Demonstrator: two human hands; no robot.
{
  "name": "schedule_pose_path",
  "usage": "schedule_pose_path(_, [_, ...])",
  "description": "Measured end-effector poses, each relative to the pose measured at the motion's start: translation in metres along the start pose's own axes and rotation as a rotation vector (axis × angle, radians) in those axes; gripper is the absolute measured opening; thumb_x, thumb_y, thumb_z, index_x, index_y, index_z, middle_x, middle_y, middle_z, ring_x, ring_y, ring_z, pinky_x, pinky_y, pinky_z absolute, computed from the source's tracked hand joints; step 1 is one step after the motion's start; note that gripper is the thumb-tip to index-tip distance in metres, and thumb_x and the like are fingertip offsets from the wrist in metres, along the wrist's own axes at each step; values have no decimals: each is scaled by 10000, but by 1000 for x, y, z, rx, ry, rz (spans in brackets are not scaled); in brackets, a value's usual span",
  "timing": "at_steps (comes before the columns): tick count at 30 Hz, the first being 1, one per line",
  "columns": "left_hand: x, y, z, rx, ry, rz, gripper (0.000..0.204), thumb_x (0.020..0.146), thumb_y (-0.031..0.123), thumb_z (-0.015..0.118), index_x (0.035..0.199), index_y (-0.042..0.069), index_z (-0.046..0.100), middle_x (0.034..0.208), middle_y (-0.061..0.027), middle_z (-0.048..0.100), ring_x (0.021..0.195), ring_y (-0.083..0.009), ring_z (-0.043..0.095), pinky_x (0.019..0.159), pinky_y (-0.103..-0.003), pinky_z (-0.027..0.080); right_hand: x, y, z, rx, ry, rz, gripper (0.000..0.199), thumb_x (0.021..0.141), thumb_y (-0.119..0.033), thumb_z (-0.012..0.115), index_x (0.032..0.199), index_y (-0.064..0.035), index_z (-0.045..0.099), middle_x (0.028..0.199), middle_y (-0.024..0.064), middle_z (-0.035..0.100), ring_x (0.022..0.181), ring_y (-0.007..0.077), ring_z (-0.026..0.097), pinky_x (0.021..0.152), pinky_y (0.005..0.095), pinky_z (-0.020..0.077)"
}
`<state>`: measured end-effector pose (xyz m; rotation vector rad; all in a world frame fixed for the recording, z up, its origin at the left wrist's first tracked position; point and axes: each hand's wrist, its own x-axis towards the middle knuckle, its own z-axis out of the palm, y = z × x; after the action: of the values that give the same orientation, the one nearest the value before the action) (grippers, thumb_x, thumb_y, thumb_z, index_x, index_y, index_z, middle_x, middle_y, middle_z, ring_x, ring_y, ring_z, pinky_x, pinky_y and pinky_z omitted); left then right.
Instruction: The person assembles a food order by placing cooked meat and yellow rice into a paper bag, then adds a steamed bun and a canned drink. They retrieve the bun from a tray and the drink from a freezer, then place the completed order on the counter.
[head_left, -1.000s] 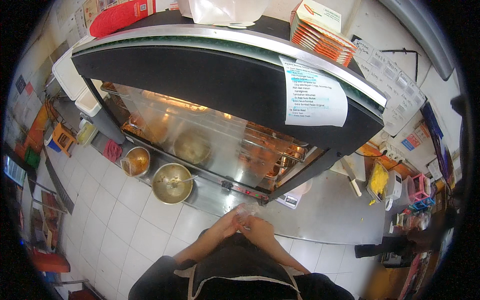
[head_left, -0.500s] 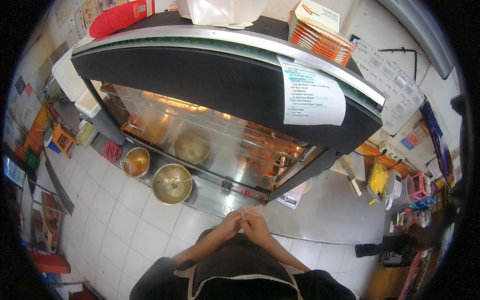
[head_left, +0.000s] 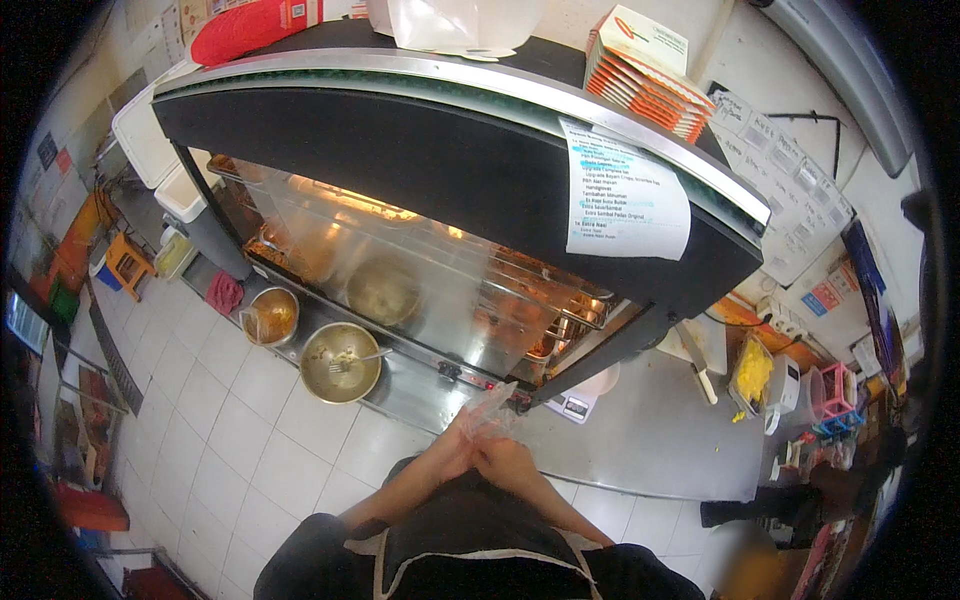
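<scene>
In front of my body, my left hand (head_left: 462, 447) points up and forward with its fingers stretched out inside a thin clear plastic glove (head_left: 490, 410). Close against it, my right hand (head_left: 505, 462) is closed, pinching the loose plastic near the base of the left hand. Beyond both hands are the front edge of the steel counter and the lower corner of a glass-fronted heated cabinet (head_left: 420, 270). To their left a steel bowl (head_left: 318, 383) with a fork (head_left: 365, 359) in it rests on the counter's edge.
A smaller bowl (head_left: 272, 318) with orange-brown contents and a red cloth (head_left: 226, 292) lie farther left. At right are a kitchen scale (head_left: 577, 406), a knife (head_left: 706, 383) and a container of yellow food (head_left: 752, 372). A printed slip (head_left: 625, 200) hangs from the cabinet.
My left fingers have straightened and moved up and forward into the plastic, which was bunched between both hands. The right hand has shifted slightly down and right.
</scene>
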<state>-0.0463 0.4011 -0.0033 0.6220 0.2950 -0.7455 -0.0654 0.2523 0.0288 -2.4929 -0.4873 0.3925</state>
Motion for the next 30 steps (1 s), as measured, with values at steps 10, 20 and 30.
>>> schedule_pose_path(10, [-55, -29, -45, -121, 191, 325, 650, 1034, 574, 306, 1573, 231, 191, 1534, -169, 357, 1396, -391, 357, 1143, -591, 280, 17, -14, 25, 244, -24, -211, 340, 841, -324, 689, 1092, -106, 617, 1147, 157, 643, 1026, 353, 630, 858, 465, 519])
schedule_pose_path(20, [-123, -21, -70, -227, 219, 333, 642, 998, 540, 411, 1540, 216, 293, 1557, -150, 333, 1405, -369, 346, 1128, -611, 266, 71, -48, 59, 166, -71, -448, 418, 849, -291, 657, 1189, -61, 580, 1194, 212, 595, 1092, 385, 589, 906, 470, 492])
schedule_pose_path(30, [-211, 10, -122, 528, 303, 105, 446, 869, 102, 712, 1297, 75, 586, 1281, -127, 626, 1215, -238, 560, 1049, -349, 411, 63, -46, 72, 415, 109, -68, 208, 923, -177, 578, 1089, -52, 573, 798, 166, 665, 745, 360, 668, 718, 452, 525])
